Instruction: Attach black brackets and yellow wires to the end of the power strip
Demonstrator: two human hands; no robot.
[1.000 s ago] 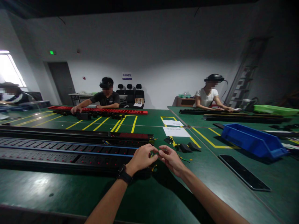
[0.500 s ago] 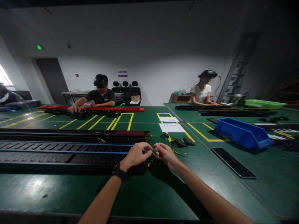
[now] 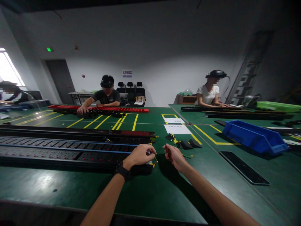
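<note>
The near black socket strip [image 3: 98, 158] lies lengthwise on the green counter [image 3: 145, 194], its right end beneath and just beside my left grip [image 3: 139, 156], a thin yellow-tipped wire [image 3: 155, 164] showing at that end. My left thumb and fingers bend narrowly over a small bluish bit; whether they are closed on it, I cannot tell. A dark watch [image 3: 122, 170] circles that wrist. My right grip [image 3: 175, 157], apart from the left, is curled narrow above the counter, and I cannot tell whether anything is pinched in it.

Behind the near strip runs a second socket strip [image 3: 58, 144], with a long black channel [image 3: 70, 134] beyond it. Just past my right grip lie a green-and-yellow wire [image 3: 187, 156] and several black pieces [image 3: 189, 144], with white sheets [image 3: 177, 129] farther back. To the right, a dark phone-like slab [image 3: 243, 168] lies flat near a blue bin [image 3: 254, 138].

Across the counter, a co-worker in a dark shirt [image 3: 107, 98] reaches over a red lattice strip [image 3: 117, 110], while another in white [image 3: 208, 95] works beside long black bars [image 3: 235, 114].
</note>
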